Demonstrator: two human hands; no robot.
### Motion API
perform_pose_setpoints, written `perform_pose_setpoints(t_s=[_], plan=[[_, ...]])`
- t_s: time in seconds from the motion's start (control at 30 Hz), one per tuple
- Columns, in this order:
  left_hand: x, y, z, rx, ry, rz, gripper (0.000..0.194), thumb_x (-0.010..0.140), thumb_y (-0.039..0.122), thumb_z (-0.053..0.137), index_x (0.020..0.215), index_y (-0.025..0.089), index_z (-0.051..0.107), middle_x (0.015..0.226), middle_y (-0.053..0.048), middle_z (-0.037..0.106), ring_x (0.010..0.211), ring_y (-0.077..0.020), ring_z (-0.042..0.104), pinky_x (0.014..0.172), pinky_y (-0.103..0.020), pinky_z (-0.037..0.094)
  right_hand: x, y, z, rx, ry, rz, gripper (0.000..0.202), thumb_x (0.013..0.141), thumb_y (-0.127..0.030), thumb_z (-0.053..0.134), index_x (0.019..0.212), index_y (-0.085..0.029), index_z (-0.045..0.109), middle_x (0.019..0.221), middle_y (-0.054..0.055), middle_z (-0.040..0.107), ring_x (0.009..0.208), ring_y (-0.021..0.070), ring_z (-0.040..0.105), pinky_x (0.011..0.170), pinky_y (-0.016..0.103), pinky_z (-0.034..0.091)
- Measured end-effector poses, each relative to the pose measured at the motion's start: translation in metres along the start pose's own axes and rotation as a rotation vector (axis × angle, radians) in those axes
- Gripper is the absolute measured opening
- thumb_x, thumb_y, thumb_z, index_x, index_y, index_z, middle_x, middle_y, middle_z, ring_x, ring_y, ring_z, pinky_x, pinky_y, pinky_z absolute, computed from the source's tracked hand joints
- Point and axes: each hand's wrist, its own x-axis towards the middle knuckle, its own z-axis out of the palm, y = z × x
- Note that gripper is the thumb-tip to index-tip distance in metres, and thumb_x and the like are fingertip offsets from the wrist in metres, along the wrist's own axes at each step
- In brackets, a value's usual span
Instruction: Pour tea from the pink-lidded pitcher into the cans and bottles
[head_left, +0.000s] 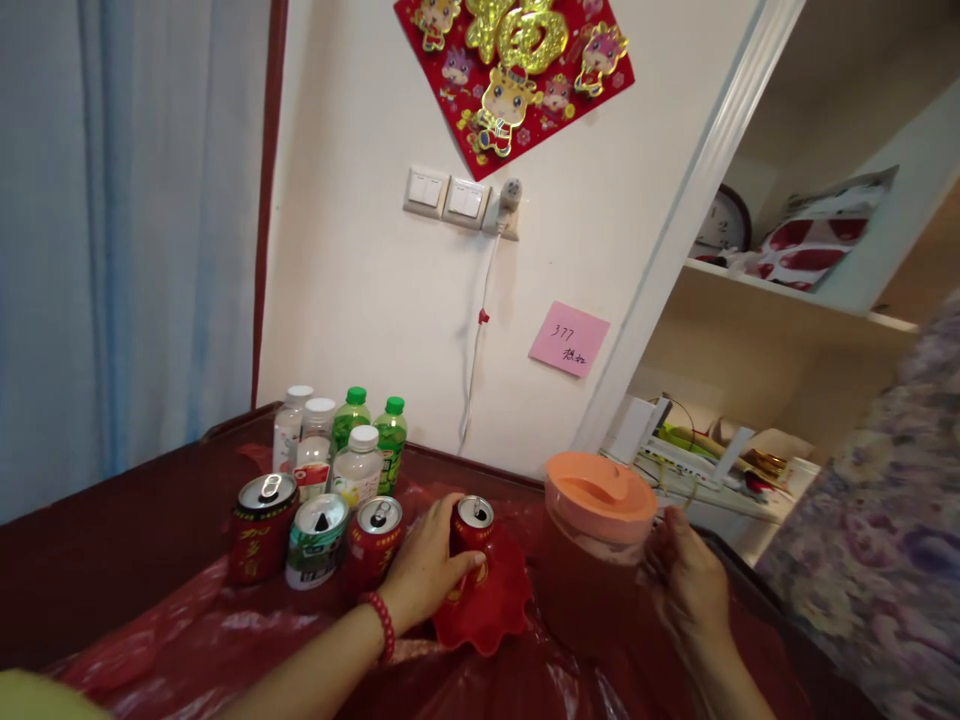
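My left hand (435,560), with a red bead bracelet at its wrist, is closed around a red drink can (475,514). The can stands upright at a red scalloped dish (487,610); whether it rests inside the dish I cannot tell. On the right, my right hand (686,565) grips the handle side of a clear pitcher (592,570) with an orange lid. The red covering shows through its body. Left of my left hand stand another red can (375,540), a green and white can (316,540) and a wider dark red can (262,528).
Behind the cans are white-capped bottles (358,470) and green-capped bottles (391,435). Red plastic film (202,640) covers part of the dark table. A wall rises at the back, with a plugged-in cord (472,370). Shelves (795,290) and a floral curtain (870,530) flank the right.
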Motion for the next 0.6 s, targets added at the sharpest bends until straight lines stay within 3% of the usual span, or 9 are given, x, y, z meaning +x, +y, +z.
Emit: perform_pose_setpoints(t_s=[0.23, 0.4, 0.6], plan=[[-0.003, 0.008, 0.0, 0.096, -0.062, -0.069, 0.084, 0.074, 0.021, 0.073, 0.151, 0.014, 0.039, 0.158, -0.019, 0.046, 0.148, -0.0315, 0.041, 0.124, -0.044, 0.03, -0.001, -0.019, 0.015, -0.04, 0.031, -0.065, 0.067, 0.059, -0.065, 0.092, 0.059, -0.021, 0.042, 0.049, -0.011, 0.034, 0.041, 0.0051, 0.03, 0.036, 0.019, 0.026], [-0.004, 0.009, 0.0, 0.017, -0.081, -0.089, 0.072, 0.074, 0.015, 0.072, 0.141, 0.021, 0.046, 0.149, -0.013, 0.058, 0.14, -0.0294, 0.052, 0.118, -0.042, 0.037, -0.005, -0.019, 0.016, -0.053, 0.049, -0.082, 0.068, 0.055, -0.066, 0.094, 0.057, -0.02, 0.044, 0.048, -0.011, 0.034, 0.043, 0.0043, 0.028, 0.038, 0.019, 0.025], [0.0, 0.017, -0.007, -0.043, 0.007, -0.089, 0.065, 0.074, 0.017, 0.075, 0.134, 0.022, 0.05, 0.141, -0.012, 0.064, 0.132, -0.0306, 0.057, 0.113, -0.044, 0.04, -0.009, -0.018, 0.012, -0.098, 0.022, -0.077, 0.064, 0.061, -0.063, 0.092, 0.059, -0.021, 0.043, 0.051, -0.01, 0.034, 0.044, 0.0057, 0.028, 0.036, 0.02, 0.025]])
